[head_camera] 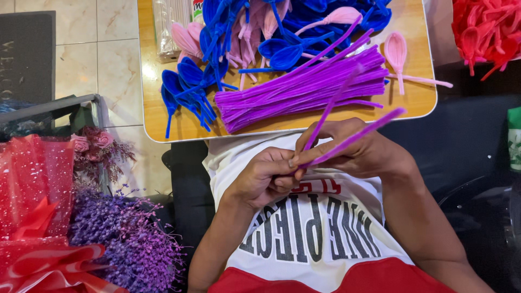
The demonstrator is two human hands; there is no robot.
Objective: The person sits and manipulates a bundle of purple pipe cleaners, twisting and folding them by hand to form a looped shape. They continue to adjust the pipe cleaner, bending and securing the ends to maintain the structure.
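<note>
Two purple pipe cleaners (347,138) sit pinched in the grip of left hand (268,179) and right hand (353,146); more pile on the tabletop (157,108).

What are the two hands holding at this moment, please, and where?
Both the left hand and right hand pinch purple pipe cleaners at their lower ends.

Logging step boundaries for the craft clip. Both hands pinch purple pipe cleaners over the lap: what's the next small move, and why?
Probably a twist where the stems cross. The left hand and right hand meet fingertip to fingertip on the purple pipe cleaners, whose free ends fan up and apart, not yet shaped. The blue loops on the wooden tray are already bent and closed.
</note>
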